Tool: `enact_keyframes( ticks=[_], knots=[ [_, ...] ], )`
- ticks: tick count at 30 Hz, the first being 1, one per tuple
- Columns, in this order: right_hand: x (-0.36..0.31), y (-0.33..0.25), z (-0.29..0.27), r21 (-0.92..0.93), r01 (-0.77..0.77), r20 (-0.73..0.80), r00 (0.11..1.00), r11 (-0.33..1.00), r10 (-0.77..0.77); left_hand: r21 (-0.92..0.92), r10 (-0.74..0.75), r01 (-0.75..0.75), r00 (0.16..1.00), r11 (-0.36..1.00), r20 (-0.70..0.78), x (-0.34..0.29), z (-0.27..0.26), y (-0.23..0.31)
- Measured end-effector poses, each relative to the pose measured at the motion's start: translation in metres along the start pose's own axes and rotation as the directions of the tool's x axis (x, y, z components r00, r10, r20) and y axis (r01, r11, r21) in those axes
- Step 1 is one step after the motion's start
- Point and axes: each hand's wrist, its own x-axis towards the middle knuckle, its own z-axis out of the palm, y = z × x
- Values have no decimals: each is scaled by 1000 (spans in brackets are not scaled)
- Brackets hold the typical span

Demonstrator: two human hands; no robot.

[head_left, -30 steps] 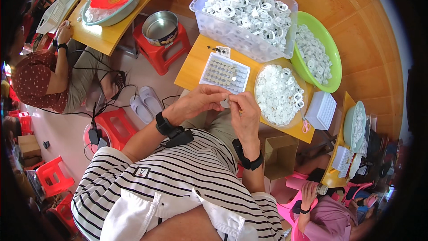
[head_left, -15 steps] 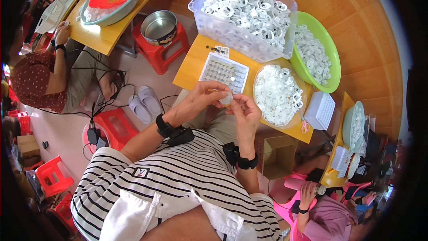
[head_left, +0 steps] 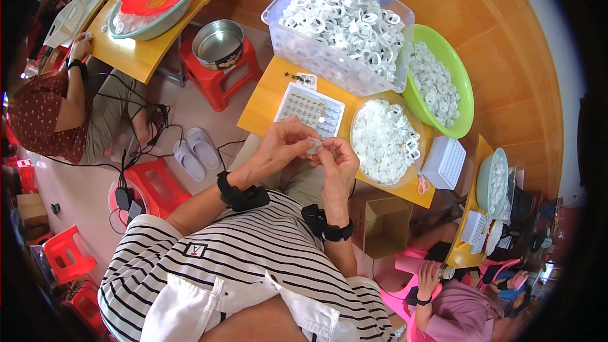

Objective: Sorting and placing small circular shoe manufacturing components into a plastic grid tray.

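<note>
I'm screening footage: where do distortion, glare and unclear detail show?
Head view: black vignetting darkens both sides and brown wooden wall panels curve; head view, upper left: glare whitens part of the yellow wooden tabletop; head view, centre: the small round whitish held piece lacks clear detail.

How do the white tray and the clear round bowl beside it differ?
The white tray is rectangular; the clear bowl is round. The tray holds grey discs in rows, while the bowl holds a loose heap of white parts. Both rest on the yellow table.
</note>
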Motion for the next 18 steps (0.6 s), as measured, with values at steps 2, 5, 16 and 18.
enact_keyframes(
  ticks=[2,5,16,18],
  knots=[
    [1,1,2,-8,13,-3,1000,1000,-13,36,-7,7,1000,999,6,2,-3,-4],
    [-1,6,6,-45,78,-24,997,996,-79,31,14,-13,1000,999,-6,1,-3,-5],
    [6,9,4,144,40,-98,995,989,-26,-123,-7,6,1000,992,-2,-4,-2,-5],
    [4,10,3,174,26,-87,996,984,-11,-120,-16,20,999,993,29,-3,-2,-7]
  ],
)
